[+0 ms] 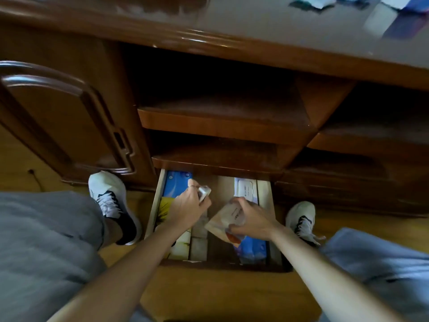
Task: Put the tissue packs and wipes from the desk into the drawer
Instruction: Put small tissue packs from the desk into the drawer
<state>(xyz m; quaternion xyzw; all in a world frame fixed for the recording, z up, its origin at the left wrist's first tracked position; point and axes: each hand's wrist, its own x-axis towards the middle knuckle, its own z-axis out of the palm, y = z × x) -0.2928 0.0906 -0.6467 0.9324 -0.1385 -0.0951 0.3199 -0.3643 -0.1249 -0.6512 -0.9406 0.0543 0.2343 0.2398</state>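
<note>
The bottom drawer [155,203] of the wooden desk is pulled out below me. Inside lie a blue tissue pack [177,183] and a yellow one [166,209] on the left, a white wipes pack [245,190] at the back right and a blue pack [253,248] at the front right. My left hand [188,209] hovers over the drawer's left half, closed on a small white pack [204,192]. My right hand [251,218] grips a beige tissue pack [226,223], tilted over the drawer's middle. Several more packs [380,17] lie blurred on the desk top at the far right.
Two open shelves [222,119] jut out above the drawer. A closed cabinet door [58,119] stands to the left. My feet in white shoes [111,201] flank the drawer on the wooden floor, and my knees fill the lower corners.
</note>
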